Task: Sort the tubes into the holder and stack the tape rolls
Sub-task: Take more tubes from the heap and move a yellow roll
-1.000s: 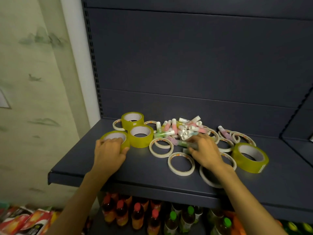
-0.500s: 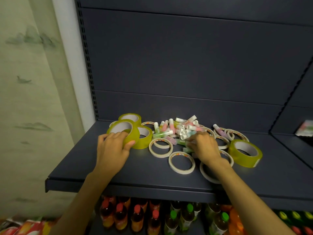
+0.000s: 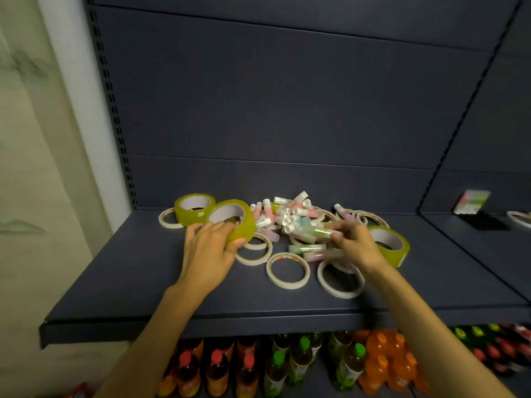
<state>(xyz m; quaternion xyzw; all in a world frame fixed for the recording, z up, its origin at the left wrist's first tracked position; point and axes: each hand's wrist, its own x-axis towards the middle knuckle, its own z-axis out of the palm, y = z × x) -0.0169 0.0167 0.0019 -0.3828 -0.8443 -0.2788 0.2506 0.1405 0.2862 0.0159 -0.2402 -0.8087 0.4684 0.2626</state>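
Left hand (image 3: 208, 251) grips a wide yellow tape roll (image 3: 234, 221), fingers curled over its near rim and thumb on its side, the roll tilted up on edge above the shelf (image 3: 143, 282). Right hand (image 3: 355, 242) is in among the tubes, fingers blurred but curled round a green tube (image 3: 317, 232) lying crosswise at the fingertips. Behind that, the heap of pastel tubes (image 3: 287, 216), pink, green, blue and lilac with white caps, sits mid-shelf against the back. Another wide yellow roll (image 3: 194, 208) stands just behind the held one, touching it, and a third yellow roll (image 3: 392, 244) lies right beside the right wrist. Thin white tape rings are scattered flat round the pile: one (image 3: 288, 270) between the two hands, one (image 3: 340, 278) under the right wrist, one (image 3: 168, 218) at far left. Bottled drinks (image 3: 287, 366) line the shelf below.
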